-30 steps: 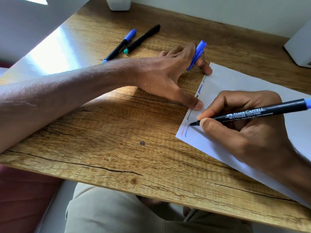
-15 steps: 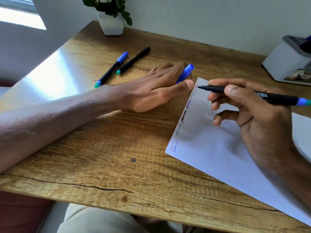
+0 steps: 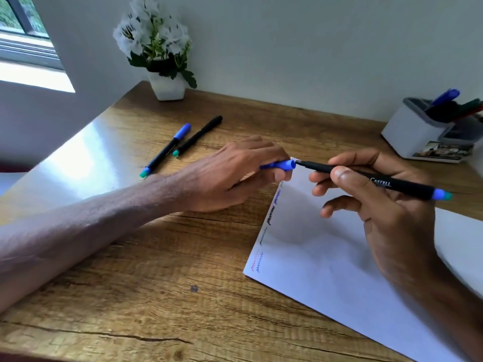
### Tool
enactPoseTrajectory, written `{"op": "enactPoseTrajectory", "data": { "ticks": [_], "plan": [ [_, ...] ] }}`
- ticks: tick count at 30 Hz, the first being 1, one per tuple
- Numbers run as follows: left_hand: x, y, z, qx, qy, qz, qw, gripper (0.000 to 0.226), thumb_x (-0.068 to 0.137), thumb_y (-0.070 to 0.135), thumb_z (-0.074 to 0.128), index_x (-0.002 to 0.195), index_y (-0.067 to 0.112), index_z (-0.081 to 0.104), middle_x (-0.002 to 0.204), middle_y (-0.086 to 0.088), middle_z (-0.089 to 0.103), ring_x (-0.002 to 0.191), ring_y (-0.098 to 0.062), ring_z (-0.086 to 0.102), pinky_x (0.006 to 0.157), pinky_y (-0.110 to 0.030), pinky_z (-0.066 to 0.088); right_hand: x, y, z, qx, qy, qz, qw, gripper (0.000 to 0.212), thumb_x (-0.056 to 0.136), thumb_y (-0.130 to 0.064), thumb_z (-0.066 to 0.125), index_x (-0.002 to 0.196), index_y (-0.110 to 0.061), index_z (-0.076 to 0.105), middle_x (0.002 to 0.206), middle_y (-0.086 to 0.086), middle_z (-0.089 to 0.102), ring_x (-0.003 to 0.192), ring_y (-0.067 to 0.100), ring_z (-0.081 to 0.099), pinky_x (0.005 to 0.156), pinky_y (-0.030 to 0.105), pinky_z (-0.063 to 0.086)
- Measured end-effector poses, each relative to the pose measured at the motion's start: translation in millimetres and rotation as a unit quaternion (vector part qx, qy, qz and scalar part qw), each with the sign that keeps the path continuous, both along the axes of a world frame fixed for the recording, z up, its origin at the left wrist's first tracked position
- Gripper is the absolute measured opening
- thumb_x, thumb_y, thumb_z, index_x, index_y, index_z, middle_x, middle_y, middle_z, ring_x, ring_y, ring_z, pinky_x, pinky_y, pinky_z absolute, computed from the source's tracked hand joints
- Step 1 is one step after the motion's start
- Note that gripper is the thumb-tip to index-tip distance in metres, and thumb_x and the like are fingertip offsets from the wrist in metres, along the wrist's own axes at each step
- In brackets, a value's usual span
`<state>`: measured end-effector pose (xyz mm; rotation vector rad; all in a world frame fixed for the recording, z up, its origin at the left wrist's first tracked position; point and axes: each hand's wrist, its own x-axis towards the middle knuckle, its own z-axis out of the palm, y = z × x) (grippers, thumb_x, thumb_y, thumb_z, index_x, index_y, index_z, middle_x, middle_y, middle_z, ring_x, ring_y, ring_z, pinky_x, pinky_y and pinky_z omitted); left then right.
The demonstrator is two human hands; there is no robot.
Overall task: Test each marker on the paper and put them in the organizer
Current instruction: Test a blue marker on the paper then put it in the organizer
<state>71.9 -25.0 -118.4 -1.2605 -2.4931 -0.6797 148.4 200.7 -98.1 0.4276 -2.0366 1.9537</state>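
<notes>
left hand (image 3: 232,178), forearm (image 3: 104,220) stretched forward, curls its fingers (image 3: 280,176) round a blue plastic cap (image 3: 285,165); right hand (image 3: 386,212) pinches a slim black marker (image 3: 371,180), thumb against it.

One paper (image 3: 326,270). Three markers out: a blue-capped marker (image 3: 167,150) and a black marker (image 3: 198,135) left of the paper, one uncapped marker (image 3: 366,178) over its far corner. One blue cap (image 3: 281,165). One organizer (image 3: 407,137) beyond the paper (contents too blurred to count). One potted plant (image 3: 167,86).
</notes>
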Motion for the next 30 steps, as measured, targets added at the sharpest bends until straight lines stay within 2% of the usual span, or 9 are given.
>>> {"op": "enactPoseTrajectory", "data": {
  "ticks": [5,9,13,17,19,22,24,28,30],
  "plan": [
    [-1,0,0,-0.005,0.0,0.009,1.0,0.031,0.111,0.033,0.044,0.124,0.014,0.064,0.108,0.001,0.066,0.099,-0.016,0.057,0.085,-0.03,0.045,-1,1,-2,0.016,0.002,-0.006,1.0,0.015,0.091,-0.008,0.063,0.099,0.003,0.068,0.086,0.015,0.078,0.075,0.033,0.075,0.054,0.034,0.06],
    [2,1,2,-0.021,0.018,0.004,1.0,0.036,0.11,0.034,0.044,0.129,0.011,0.063,0.109,-0.002,0.066,0.099,-0.015,0.056,0.085,-0.027,0.043,-1,1,-5,0.033,-0.016,-0.002,0.999,0.007,0.095,0.003,0.062,0.098,0.005,0.068,0.085,0.014,0.079,0.077,0.032,0.077,0.055,0.033,0.061],
    [9,1,8,-0.02,0.013,-0.012,1.0,0.035,0.111,0.035,0.04,0.123,0.012,0.063,0.094,0.004,0.064,0.081,-0.015,0.059,0.069,-0.04,0.051,-3,-2,-5,0.04,-0.026,0.01,0.999,0.01,0.093,-0.007,0.068,0.098,0.002,0.069,0.085,0.013,0.08,0.075,0.031,0.078,0.054,0.034,0.061],
    [18,7,11,-0.005,-0.003,-0.046,0.999,0.031,0.111,0.033,0.043,0.115,0.011,0.064,0.088,0.004,0.063,0.073,-0.014,0.058,0.063,-0.035,0.049,-4,-5,-6,0.053,0.0,0.03,0.998,0.015,0.086,-0.013,0.074,0.09,0.001,0.071,0.071,0.011,0.074,0.055,0.027,0.069,0.045,0.032,0.053],
    [21,9,10,0.01,-0.027,-0.053,0.998,0.026,0.11,0.029,0.047,0.108,0.01,0.065,0.081,0.003,0.061,0.068,-0.012,0.054,0.059,-0.026,0.044,-4,-3,-8,0.057,0.017,0.029,0.998,0.014,0.085,-0.011,0.075,0.087,0.001,0.071,0.065,0.01,0.071,0.046,0.025,0.061,0.042,0.029,0.048],
    [23,11,9,0.031,-0.073,-0.065,0.995,0.019,0.11,0.021,0.051,0.102,0.01,0.064,0.071,0.004,0.056,0.057,-0.013,0.051,0.054,-0.019,0.035,-4,0,-9,0.062,0.03,0.039,0.997,0.014,0.083,-0.012,0.076,0.086,0.001,0.072,0.064,0.009,0.07,0.042,0.022,0.058,0.041,0.026,0.046],
    [23,11,9,0.042,-0.093,-0.071,0.992,0.019,0.11,0.02,0.051,0.1,0.01,0.064,0.068,0.001,0.056,0.054,-0.016,0.051,0.051,-0.022,0.036,-4,1,-9,0.066,0.036,0.047,0.996,0.013,0.083,-0.011,0.076,0.086,0.001,0.072,0.064,0.008,0.07,0.042,0.021,0.058,0.041,0.026,0.046],
    [21,12,11,0.044,-0.103,-0.063,0.992,0.02,0.109,0.022,0.051,0.105,0.01,0.066,0.08,0.002,0.065,0.066,-0.011,0.062,0.056,-0.026,0.045,-10,4,-7,0.081,0.049,0.047,0.994,0.009,0.086,-0.008,0.077,0.09,0.0,0.074,0.069,0.009,0.073,0.048,0.023,0.062,0.042,0.027,0.048],
    [18,12,10,0.053,-0.114,-0.044,0.991,0.025,0.109,0.029,0.051,0.114,0.012,0.069,0.087,-0.001,0.07,0.073,-0.015,0.067,0.061,-0.036,0.051,-13,7,-5,0.095,0.05,0.037,0.994,0.01,0.087,-0.011,0.079,0.094,-0.004,0.077,0.073,0.009,0.075,0.053,0.026,0.065,0.044,0.03,0.051]
  ]
}}
